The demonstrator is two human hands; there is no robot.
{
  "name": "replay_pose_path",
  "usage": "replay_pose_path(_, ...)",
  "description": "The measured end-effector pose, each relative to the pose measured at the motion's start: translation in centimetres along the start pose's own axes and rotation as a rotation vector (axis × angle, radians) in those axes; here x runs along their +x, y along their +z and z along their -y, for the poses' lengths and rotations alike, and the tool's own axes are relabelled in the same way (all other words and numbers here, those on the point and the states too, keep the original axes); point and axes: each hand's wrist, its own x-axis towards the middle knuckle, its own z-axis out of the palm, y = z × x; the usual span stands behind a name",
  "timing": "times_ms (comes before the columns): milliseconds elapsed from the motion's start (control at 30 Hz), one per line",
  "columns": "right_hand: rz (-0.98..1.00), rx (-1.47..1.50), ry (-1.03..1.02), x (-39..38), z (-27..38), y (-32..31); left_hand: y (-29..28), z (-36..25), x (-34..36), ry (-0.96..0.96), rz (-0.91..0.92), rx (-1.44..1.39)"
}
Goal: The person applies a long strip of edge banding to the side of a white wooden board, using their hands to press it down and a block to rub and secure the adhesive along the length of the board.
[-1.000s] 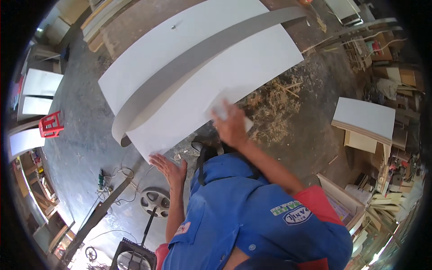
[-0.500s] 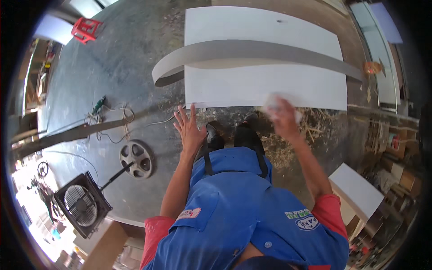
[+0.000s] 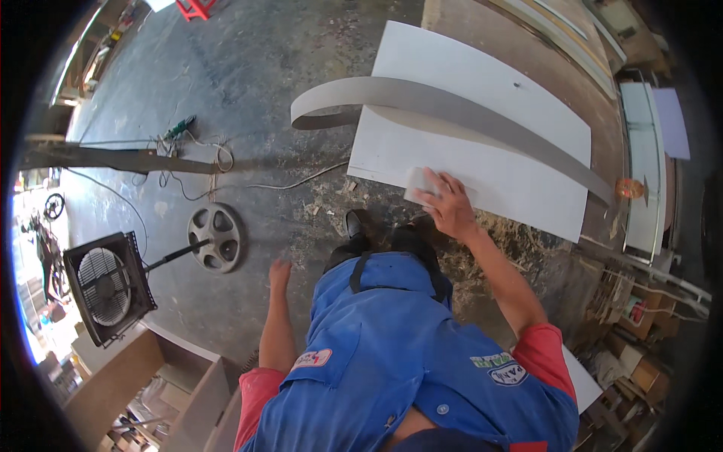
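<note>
Right hand (image 3: 450,205) grip clenched on a small pale sanding block (image 3: 419,183), pressed flat on the white panel (image 3: 482,128) near its edge closest to the person. Curved grey strip (image 3: 452,105) lies across the panel, beyond the block. Left hand (image 3: 280,273) released, fingers spread, off the panel, hanging over the concrete floor (image 3: 248,90). Wood shavings (image 3: 520,233) below the panel's near edge.

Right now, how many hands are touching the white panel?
1: the right hand presses a pale block on the white panel; the left hand hangs beside the leg.
</note>
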Motion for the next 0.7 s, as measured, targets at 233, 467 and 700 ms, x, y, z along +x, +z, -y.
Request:
replay_pose_path(233, -0.076, 0.051, -0.022, 9.6, 4.6, 4.0, 6.1, 12.8, -6.4, 0.195, 0.386, 0.692)
replay_pose_path(467, -0.003, 0.009, -0.121, 6.4, 3.7, 2.6, 11.1, 5.6, -2.4, 0.137, 0.045, -0.110)
replay_pose_path(700, -0.048, -0.044, -0.029, 9.4, 5.6, 4.9, 5.3, -3.9, -0.4, 0.025, -0.047, -0.742)
